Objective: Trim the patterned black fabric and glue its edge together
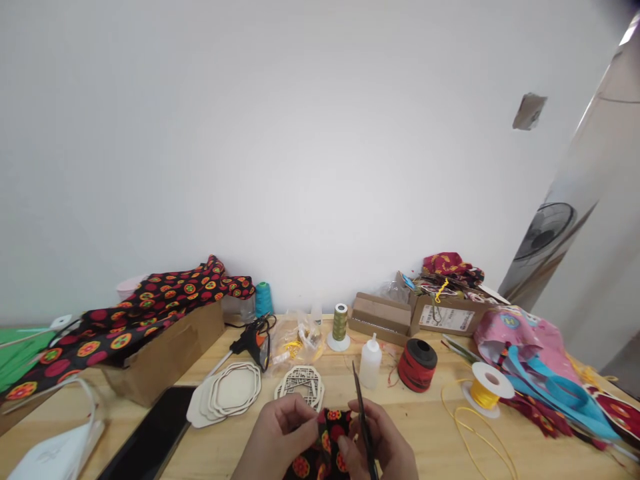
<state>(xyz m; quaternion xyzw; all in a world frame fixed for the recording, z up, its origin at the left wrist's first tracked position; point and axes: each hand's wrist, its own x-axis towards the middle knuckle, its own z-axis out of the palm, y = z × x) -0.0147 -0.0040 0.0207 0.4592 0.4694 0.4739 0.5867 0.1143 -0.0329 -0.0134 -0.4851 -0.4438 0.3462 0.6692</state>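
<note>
At the near edge of the table, my left hand [285,433] is closed, with thumb and fingertips pinching a small piece of black fabric [327,443] printed with red and orange flowers. My right hand [383,437] grips a slim dark pointed tool [364,420], its tip upward; whether it is scissors or tweezers I cannot tell. The right thumb also presses on the fabric. Just beyond the hands lie wooden lattice pieces [301,385]. A white squeeze bottle [371,362] stands behind my right hand. The fabric's lower part runs out of view.
To the left are a phone [153,437], wooden frames [235,390], a glue gun [253,337] and a cardboard box [165,350] draped with flowered cloth [185,293]. On the right sit a red thread spool [417,365], a yellow cord spool [487,389], blue ribbon [560,397] and a scrap-filled box [445,313].
</note>
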